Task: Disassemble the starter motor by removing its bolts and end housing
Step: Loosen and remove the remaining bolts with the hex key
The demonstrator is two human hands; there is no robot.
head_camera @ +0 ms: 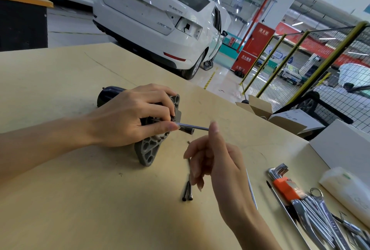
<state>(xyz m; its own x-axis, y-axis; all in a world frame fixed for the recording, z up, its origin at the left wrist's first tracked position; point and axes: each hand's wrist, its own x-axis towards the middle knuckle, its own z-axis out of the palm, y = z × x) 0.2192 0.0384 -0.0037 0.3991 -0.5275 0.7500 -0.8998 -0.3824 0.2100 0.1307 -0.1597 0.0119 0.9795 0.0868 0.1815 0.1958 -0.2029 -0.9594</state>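
Note:
The starter motor [149, 150] lies on its side on the wooden bench, its grey end housing facing me and its dark body [108, 92] pointing away. My left hand [130, 117] rests over the motor, and its thumb and fingers pinch a thin metal rod [192, 127] that sticks out of the housing to the right. My right hand [216, 159] hovers just right of the rod's free end, fingers loosely curled and index finger raised, holding nothing. Two or three long dark bolts [187, 191] lie loose on the bench under my right hand.
A tray at the right holds a hex key set in an orange holder [284, 184] and several wrenches [316, 213]. A thin metal rod [251, 189] lies beside it. White boxes [344, 145] and a plastic roll [346, 193] sit at the right edge. A white car stands beyond the bench.

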